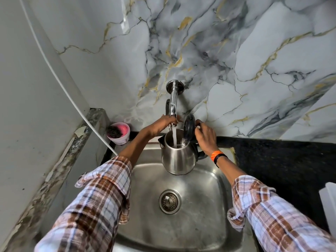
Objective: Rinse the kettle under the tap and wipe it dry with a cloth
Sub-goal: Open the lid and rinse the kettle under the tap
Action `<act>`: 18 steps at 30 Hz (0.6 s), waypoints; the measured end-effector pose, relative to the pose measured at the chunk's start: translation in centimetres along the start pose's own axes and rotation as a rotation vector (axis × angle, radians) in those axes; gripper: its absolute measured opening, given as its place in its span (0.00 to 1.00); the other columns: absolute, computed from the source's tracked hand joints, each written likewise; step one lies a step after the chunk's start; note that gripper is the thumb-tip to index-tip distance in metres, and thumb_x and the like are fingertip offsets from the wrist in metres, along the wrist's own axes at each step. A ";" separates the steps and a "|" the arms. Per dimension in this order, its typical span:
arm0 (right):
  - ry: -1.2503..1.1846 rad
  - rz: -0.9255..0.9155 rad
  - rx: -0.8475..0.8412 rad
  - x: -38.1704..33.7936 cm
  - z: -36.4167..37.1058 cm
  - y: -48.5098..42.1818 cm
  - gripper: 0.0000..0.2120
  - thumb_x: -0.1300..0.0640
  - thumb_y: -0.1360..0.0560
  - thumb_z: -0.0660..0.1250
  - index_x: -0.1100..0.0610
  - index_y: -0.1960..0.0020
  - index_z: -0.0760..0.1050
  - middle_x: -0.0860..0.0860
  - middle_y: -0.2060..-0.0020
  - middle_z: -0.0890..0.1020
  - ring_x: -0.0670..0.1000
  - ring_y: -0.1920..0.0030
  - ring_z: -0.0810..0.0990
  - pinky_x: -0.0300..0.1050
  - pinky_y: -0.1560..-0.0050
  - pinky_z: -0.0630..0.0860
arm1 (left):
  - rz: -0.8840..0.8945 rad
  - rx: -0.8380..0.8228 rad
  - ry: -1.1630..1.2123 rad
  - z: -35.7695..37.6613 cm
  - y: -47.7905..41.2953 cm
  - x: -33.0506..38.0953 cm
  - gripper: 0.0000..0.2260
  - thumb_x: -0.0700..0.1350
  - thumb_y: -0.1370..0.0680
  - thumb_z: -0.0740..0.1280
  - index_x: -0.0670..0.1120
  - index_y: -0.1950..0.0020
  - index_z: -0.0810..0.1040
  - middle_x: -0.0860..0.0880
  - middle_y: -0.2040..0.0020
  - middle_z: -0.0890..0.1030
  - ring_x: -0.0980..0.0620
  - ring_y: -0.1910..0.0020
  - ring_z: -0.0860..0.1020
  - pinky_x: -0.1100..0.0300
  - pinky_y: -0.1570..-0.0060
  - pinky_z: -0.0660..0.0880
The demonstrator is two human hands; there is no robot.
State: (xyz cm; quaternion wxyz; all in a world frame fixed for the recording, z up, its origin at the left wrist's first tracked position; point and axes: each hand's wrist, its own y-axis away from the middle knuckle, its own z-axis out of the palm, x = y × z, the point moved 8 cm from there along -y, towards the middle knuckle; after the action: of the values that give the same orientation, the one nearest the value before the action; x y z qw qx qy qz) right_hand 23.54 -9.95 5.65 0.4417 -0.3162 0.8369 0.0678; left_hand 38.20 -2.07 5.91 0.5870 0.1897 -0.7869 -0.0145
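steel kettle (179,157) sits upright over the sink (209,180), held just off the basin floor, lid (189,127) flipped up, water from the tap (172,104) running straight into its mouth. right hand (206,139) is wrapped around the black handle at the kettle's right side, fingers closed on it. left hand (163,124) is up at the tap's end, fingers curled round it; can't tell if it's turning sthg or just steadying.

to do this bit well, imo: keep the mouth centred under the stream, fill only partway, shut the tap, swirl & tip out via the spout. keep the base & handle joint out of the water since it looks electric.

count: 1 kettle, 1 tap, 1 sink w/ 1 drain (170,201), 1 pink tub (119,132) w/ a scrubber on the left ledge, 2 hands, 1 orange wristband (216,155). no cloth in view yet.
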 end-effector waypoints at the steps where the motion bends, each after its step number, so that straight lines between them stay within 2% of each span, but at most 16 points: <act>1: -0.001 0.003 0.007 0.0 -0.1 0.1 0.21 0.48 0.29 0.52 0.60 0.48 0.75 0.61 0.58 0.81 0.62 0.49 0.77 0.48 0.50 0.63 | -0.004 0.008 -0.070 -0.1 0.2 -0.6 0.20 0.53 0.20 0.63 0.48 0.30 0.74 0.49 0.35 0.78 0.49 0.31 0.72 0.50 0.23 0.57; 2: 0.000 0.005 0.015 0.1 -0.2 0.2 0.21 0.48 0.29 0.52 0.60 0.48 0.75 0.62 0.58 0.81 0.63 0.49 0.77 0.48 0.50 0.63 | -0.007 0.019 -0.164 -0.3 0.6 -1.5 0.24 0.59 0.18 0.60 0.50 0.25 0.69 0.47 0.25 0.72 0.45 0.21 0.61 0.46 0.19 0.46; 3: 0.002 0.008 0.023 0.1 -0.3 0.3 0.22 0.48 0.29 0.52 0.60 0.48 0.76 0.63 0.57 0.82 0.63 0.49 0.77 0.48 0.50 0.63 | 0.005 0.038 -0.258 -0.5 1.0 -2.6 0.31 0.67 0.20 0.56 0.53 0.21 0.64 0.46 0.18 0.62 0.46 0.17 0.50 0.45 0.19 0.39; 4: 0.005 0.006 0.030 0.2 -0.4 0.4 0.22 0.48 0.29 0.52 0.61 0.48 0.76 0.63 0.56 0.82 0.63 0.49 0.77 0.48 0.51 0.63 | 0.022 0.069 -0.342 -0.7 1.6 -3.6 0.38 0.73 0.23 0.54 0.54 0.19 0.60 0.46 0.16 0.56 0.48 0.16 0.43 0.45 0.19 0.36; 5: 0.007 0.001 0.036 0.2 -0.4 0.5 0.22 0.48 0.29 0.52 0.61 0.48 0.76 0.63 0.56 0.82 0.63 0.49 0.77 0.48 0.51 0.63 | 0.046 0.103 -0.424 -1.0 2.1 -4.4 0.42 0.75 0.25 0.52 0.52 0.18 0.57 0.46 0.16 0.54 0.50 0.17 0.41 0.46 0.19 0.37; 9: 0.014 0.010 0.032 0.4 -0.5 0.6 0.20 0.48 0.29 0.53 0.59 0.49 0.76 0.60 0.59 0.82 0.60 0.53 0.75 0.48 0.52 0.63 | 0.101 0.125 -0.776 -0.8 4.1 -6.8 0.52 0.79 0.30 0.46 0.45 0.17 0.49 0.44 0.16 0.50 0.51 0.17 0.40 0.50 0.18 0.38; 12: 0.017 0.015 0.008 0.0 -0.2 0.8 0.12 0.48 0.30 0.53 0.54 0.56 0.70 0.47 0.70 0.73 0.54 0.58 0.70 0.46 0.56 0.59 | 0.101 0.103 -0.919 -0.3 4.8 -8.2 0.56 0.83 0.33 0.41 0.45 0.17 0.46 0.47 0.15 0.48 0.52 0.17 0.39 0.51 0.18 0.38; 16: 0.032 0.004 -0.004 -0.3 0.2 0.9 0.10 0.48 0.30 0.53 0.52 0.57 0.68 0.47 0.70 0.71 0.54 0.59 0.70 0.46 0.55 0.60 | 0.136 0.127 -1.010 0.1 5.2 -8.2 0.50 0.76 0.26 0.55 0.45 0.17 0.46 0.47 0.15 0.49 0.52 0.17 0.40 0.52 0.18 0.38; 18: 0.024 0.009 0.002 -0.2 0.2 1.0 0.07 0.48 0.30 0.53 0.50 0.61 0.66 0.46 0.71 0.71 0.54 0.59 0.70 0.46 0.55 0.61 | 0.157 0.146 -1.039 0.2 5.3 -8.2 0.50 0.75 0.26 0.58 0.44 0.17 0.46 0.47 0.15 0.49 0.51 0.17 0.41 0.52 0.18 0.39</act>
State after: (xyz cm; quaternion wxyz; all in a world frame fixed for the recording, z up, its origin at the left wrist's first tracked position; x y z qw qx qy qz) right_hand 23.17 -8.93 5.52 0.4315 -0.3130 0.8436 0.0651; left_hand 38.49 5.36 -0.37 0.1041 0.1384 -0.9849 -0.0079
